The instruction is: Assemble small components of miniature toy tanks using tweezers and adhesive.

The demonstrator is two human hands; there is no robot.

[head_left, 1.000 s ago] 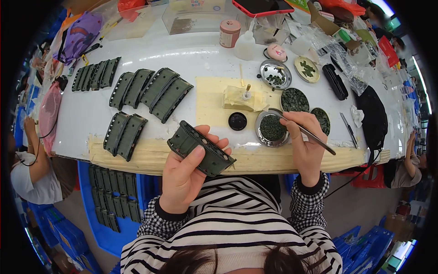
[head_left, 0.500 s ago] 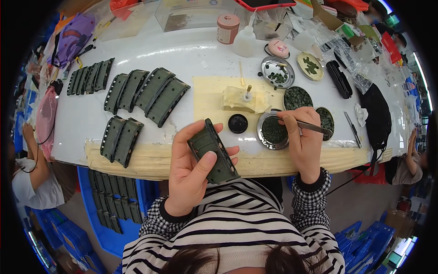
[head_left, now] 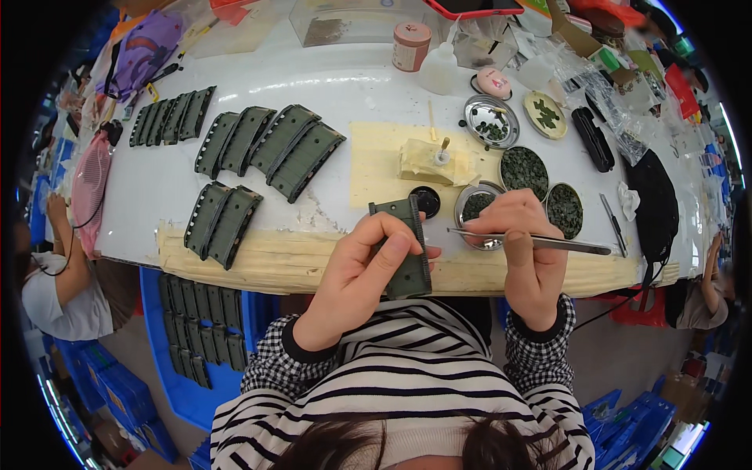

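My left hand [head_left: 364, 274] is closed round a dark green, curved plastic part [head_left: 407, 270] with a ridged edge, held above the table's front edge. My right hand [head_left: 529, 251] grips metal tweezers [head_left: 576, 244], whose tips point left toward that part but stay apart from it. Whether the tips pinch a small piece is too fine to tell. Just beyond the right hand are a round metal dish [head_left: 493, 244] of small dark green pieces, partly hidden by the fingers, and two more round containers, one larger [head_left: 523, 168] and one smaller [head_left: 564, 210], filled with similar pieces.
Several matching green parts [head_left: 305, 160] lie in groups on the left of the table. A taped block [head_left: 427, 162] stands mid-table, with a black round cap [head_left: 427, 200] nearby. A blue bin [head_left: 176, 384] with more parts sits below. Black pen-like tool [head_left: 612, 223] lies right.
My left hand has moved right and turned the green part more upright. The tweezers have swung from pointing into the dish region to pointing left, closer to the part.
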